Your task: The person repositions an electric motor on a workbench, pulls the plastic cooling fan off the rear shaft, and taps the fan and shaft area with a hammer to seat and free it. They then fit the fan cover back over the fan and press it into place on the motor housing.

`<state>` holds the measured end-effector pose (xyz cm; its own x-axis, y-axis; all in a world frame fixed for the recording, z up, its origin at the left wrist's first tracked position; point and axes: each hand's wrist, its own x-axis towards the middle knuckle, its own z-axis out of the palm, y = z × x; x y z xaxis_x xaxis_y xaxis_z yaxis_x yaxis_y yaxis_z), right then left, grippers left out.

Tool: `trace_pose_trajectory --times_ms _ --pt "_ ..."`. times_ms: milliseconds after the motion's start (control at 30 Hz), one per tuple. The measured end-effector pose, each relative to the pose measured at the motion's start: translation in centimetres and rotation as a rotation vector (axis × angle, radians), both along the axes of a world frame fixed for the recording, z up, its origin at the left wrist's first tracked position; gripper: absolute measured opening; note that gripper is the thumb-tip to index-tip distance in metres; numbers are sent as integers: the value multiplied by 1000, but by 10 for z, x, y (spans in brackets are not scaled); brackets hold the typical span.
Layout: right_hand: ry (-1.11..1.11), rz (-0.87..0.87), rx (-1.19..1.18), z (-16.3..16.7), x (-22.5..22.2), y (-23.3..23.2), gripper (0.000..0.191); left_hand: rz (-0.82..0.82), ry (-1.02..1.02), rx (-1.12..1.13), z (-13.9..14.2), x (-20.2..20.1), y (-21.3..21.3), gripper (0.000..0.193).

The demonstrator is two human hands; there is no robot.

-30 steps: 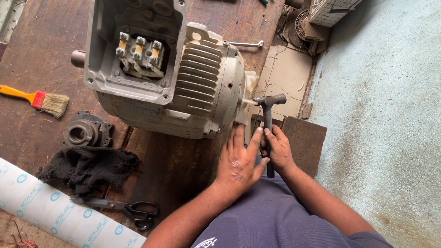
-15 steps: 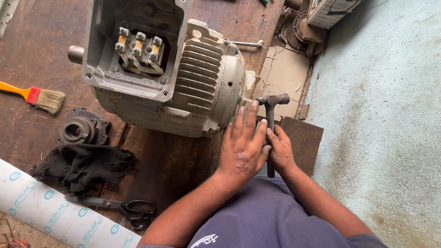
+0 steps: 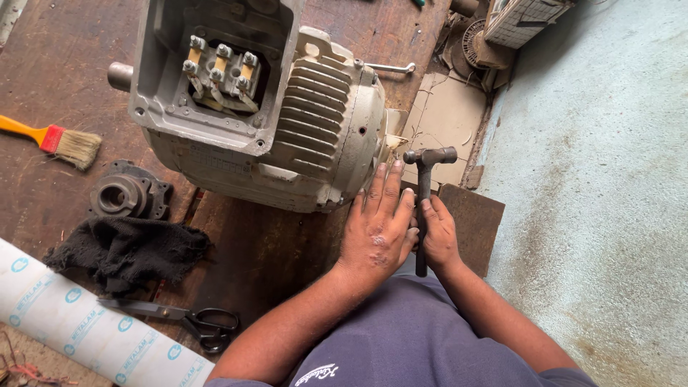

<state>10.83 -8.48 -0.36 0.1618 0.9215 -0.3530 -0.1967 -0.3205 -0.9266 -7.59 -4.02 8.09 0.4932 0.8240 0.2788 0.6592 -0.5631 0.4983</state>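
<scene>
A large grey electric motor [image 3: 287, 122] with cooling fins and an uncovered terminal box lies on the wooden floor. My left hand [image 3: 378, 228] rests flat with fingers spread, its fingertips against the motor's end cover. My right hand [image 3: 438, 233] grips the handle of a small dark hammer [image 3: 427, 165], held upright with its head just right of the motor's end.
An orange-handled brush [image 3: 61, 140] lies at the left. A round metal bearing cover [image 3: 129, 195] and a black rag [image 3: 125, 251] sit below the motor. Scissors [image 3: 190, 319] lie beside a white printed roll [image 3: 86, 326]. A spanner [image 3: 390, 68] lies behind the motor. Bluish concrete floor [image 3: 602, 201] fills the right.
My left hand slid up from beside the hammer handle until its fingers reached the motor's end cover. The hammer stays upright in my right hand.
</scene>
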Motion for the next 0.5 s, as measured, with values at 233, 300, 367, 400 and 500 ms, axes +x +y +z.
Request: trace_pose_trajectory --times_ms 233,300,367,400,500 --pt "50 -4 41 -16 -7 -1 27 16 -132 -36 11 -8 -6 44" --pt "28 23 105 -22 -11 -3 27 38 -89 54 16 -11 -2 36" --pt "35 -11 87 -27 -16 -5 25 64 69 249 23 -15 9 32" --pt "39 -28 80 -30 -19 -6 24 58 128 318 26 -17 17 30" --pt "203 -47 148 -36 -28 -7 22 20 258 474 34 -21 46 21"
